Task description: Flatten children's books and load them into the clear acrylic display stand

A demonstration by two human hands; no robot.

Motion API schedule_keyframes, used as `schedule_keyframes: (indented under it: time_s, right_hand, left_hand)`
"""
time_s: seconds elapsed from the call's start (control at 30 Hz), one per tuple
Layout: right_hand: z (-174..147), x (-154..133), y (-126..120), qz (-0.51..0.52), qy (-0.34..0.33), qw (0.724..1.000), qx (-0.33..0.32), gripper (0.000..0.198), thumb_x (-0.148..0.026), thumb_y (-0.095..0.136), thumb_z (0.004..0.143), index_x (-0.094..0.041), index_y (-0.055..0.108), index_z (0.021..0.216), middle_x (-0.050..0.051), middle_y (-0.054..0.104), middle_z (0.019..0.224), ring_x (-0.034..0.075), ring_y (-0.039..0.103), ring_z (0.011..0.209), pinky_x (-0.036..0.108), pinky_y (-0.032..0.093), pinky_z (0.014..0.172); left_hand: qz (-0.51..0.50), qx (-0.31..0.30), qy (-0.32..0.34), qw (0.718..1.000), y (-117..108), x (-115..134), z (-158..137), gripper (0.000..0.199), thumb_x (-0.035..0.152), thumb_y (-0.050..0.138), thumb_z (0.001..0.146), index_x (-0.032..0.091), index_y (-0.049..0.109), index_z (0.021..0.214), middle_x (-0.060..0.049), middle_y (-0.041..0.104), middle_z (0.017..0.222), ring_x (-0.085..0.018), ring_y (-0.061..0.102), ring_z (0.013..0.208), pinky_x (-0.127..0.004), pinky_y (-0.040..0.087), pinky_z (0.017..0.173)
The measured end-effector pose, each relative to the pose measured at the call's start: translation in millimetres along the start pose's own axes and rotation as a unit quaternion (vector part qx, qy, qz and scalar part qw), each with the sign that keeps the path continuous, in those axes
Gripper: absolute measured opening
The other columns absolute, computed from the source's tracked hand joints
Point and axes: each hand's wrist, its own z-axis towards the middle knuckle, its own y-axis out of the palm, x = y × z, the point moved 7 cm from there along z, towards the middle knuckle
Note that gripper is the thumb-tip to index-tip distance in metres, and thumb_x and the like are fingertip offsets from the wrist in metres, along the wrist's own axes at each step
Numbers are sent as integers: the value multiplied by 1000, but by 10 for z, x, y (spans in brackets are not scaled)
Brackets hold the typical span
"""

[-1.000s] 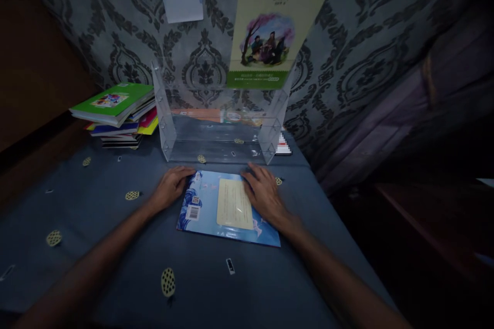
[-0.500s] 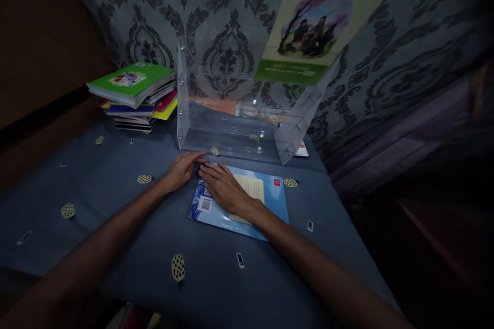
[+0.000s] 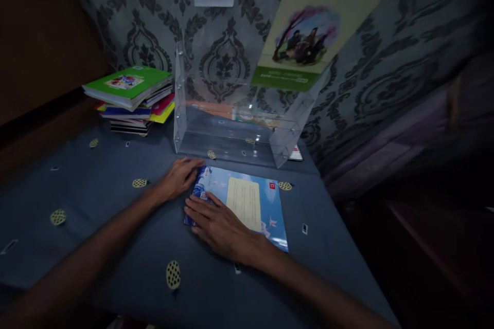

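A blue book (image 3: 244, 203) lies flat on the table, with a pale yellow text panel and a small red mark on the cover that faces up. My right hand (image 3: 222, 226) rests over its near left part, palm down and fingers stretched toward the left edge. At the far left corner of the book, my left hand (image 3: 179, 180) lies with its fingers extended, the tips touching or very close to that corner. Neither hand is wrapped around anything.
Behind the book stands a clear acrylic rack (image 3: 227, 139). A stack of books (image 3: 129, 85), green on top, sits at the back left. A tall green and cream book (image 3: 304, 36) appears above the rack's right side. Patterned blue cloth (image 3: 127, 247) covers the table.
My right hand has slid toward me along the book's left side, uncovering more of the text panel and the far left corner. My left hand stays by that corner. The view has shifted slightly.
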Motion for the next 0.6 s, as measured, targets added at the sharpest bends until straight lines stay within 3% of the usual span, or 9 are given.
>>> schedule_keyframes:
  time_s: [0.3, 0.6]
  right_hand:
    - [41, 573, -202, -29, 117, 992, 45, 50, -33, 39, 103, -11, 40, 148, 14, 35, 158, 22, 23, 149, 46, 19, 124]
    - [-488, 918, -357, -54, 187, 976, 96, 50, -35, 37, 104, -13, 40, 149, 16, 36, 157, 24, 26, 149, 48, 24, 122]
  left_hand:
    - [23, 6, 4, 1000, 5, -20, -27, 35, 27, 38, 96, 17, 61, 121, -10, 70, 117, -25, 63, 109, -44, 50, 96]
    - [56, -1, -3, 998, 18, -57, -11, 39, 32, 35, 96, 19, 62, 121, -10, 71, 114, -26, 65, 106, -43, 52, 91]
